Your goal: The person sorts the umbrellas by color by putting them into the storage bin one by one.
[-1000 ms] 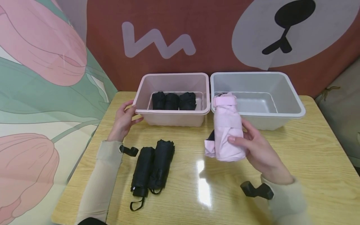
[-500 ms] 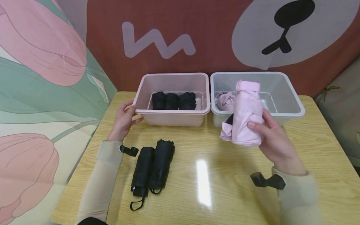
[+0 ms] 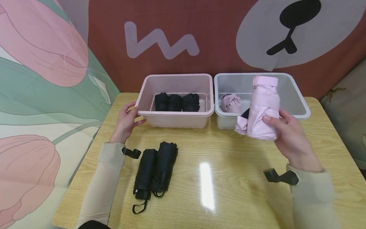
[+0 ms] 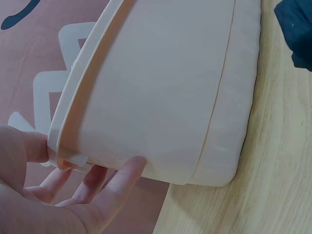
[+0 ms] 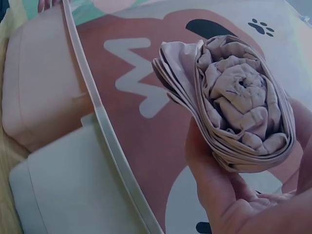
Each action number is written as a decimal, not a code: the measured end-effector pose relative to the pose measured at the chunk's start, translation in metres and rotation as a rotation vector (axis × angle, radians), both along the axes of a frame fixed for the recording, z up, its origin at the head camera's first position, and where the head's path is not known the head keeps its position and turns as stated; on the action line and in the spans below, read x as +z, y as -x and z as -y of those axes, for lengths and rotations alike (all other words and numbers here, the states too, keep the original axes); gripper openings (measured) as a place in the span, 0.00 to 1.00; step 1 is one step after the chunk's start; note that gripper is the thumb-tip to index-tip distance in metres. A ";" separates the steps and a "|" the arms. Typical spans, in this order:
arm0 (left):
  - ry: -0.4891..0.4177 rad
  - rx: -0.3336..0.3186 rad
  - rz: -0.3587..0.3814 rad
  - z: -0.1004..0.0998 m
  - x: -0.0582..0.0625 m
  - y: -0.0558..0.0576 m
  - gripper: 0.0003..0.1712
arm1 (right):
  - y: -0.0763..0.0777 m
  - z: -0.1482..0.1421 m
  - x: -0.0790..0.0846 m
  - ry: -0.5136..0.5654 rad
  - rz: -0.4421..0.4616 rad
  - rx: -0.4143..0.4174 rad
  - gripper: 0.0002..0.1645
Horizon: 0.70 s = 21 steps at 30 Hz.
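Observation:
My right hand (image 3: 294, 140) grips a rolled pink folding umbrella (image 3: 264, 105), held upright over the front side of the grey bin (image 3: 301, 112). Its rolled fabric end faces the camera in the right wrist view, with a loose flap at one side. Inside that bin lies another pink umbrella (image 3: 231, 103) at the left. My left hand (image 3: 123, 124) holds the left front corner of the pink bin (image 3: 177, 121), fingers at its rim and one digit against the wall in the left wrist view. Several black umbrellas (image 3: 174, 103) lie in the pink bin.
Two black folding umbrellas (image 3: 154, 171) lie side by side on the wooden table (image 3: 228, 190), one with its wrist strap toward the front edge. Both bins stand next to each other at the back, before a patterned cloth backdrop (image 3: 183, 38).
My right hand has carried the pink umbrella right and away from me, over the grey bin, uncovering the other pink umbrella inside. The left hand keeps its place on the pink bin.

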<state>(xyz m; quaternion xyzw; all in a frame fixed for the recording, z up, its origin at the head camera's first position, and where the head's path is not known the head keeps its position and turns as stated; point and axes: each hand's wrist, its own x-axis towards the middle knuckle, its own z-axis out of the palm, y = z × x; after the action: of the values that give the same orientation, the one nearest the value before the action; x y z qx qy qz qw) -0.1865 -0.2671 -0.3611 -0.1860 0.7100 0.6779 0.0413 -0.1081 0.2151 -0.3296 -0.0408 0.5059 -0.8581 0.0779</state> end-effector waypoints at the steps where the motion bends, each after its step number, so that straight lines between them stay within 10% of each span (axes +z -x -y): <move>1: 0.002 0.001 0.000 0.000 0.000 0.000 0.29 | 0.001 -0.002 0.000 0.015 0.003 -0.003 0.23; 13: 0.000 -0.011 -0.056 0.000 -0.003 0.000 0.26 | 0.012 -0.025 0.004 -0.168 0.126 -0.057 0.37; 21: 0.009 -0.013 -0.057 0.000 -0.003 -0.001 0.27 | 0.021 -0.039 0.006 -0.124 0.102 -0.074 0.23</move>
<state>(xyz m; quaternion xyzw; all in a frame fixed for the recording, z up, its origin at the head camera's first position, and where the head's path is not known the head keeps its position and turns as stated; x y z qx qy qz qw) -0.1854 -0.2670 -0.3638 -0.1620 0.7152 0.6795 0.0245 -0.1294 0.2537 -0.3238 0.0264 0.5546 -0.8284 0.0741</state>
